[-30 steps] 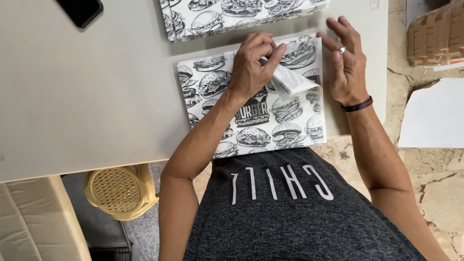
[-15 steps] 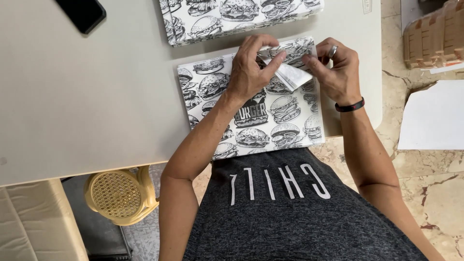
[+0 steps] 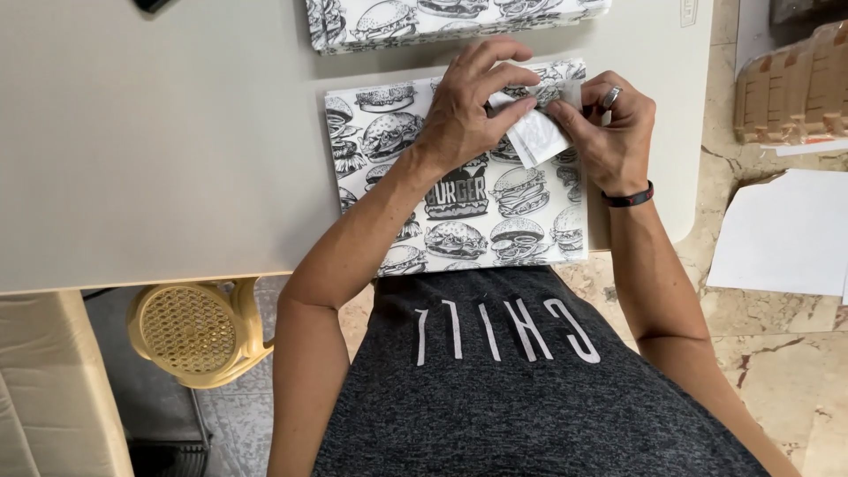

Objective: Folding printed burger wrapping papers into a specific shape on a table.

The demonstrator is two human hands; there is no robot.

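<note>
A black-and-white sheet of paper printed with burger drawings (image 3: 459,221) lies on the pale table (image 3: 159,159) right in front of me. My left hand (image 3: 473,110) and my right hand (image 3: 609,132) meet over its upper right corner. Both pinch a folded-over flap of the sheet (image 3: 537,137), whose plain white underside shows between the fingers. My right hand wears a ring and a dark wristband.
A second burger-printed sheet (image 3: 442,18) lies at the table's far edge. A dark phone corner (image 3: 150,4) shows top left. A yellow woven stool (image 3: 190,331) stands under the table. White paper (image 3: 786,234) and brown cardboard trays (image 3: 799,84) lie on the floor at right.
My right hand came down from an open raised pose onto the sheet's corner. Both hands now pinch the folded flap, which has been turned further over.
</note>
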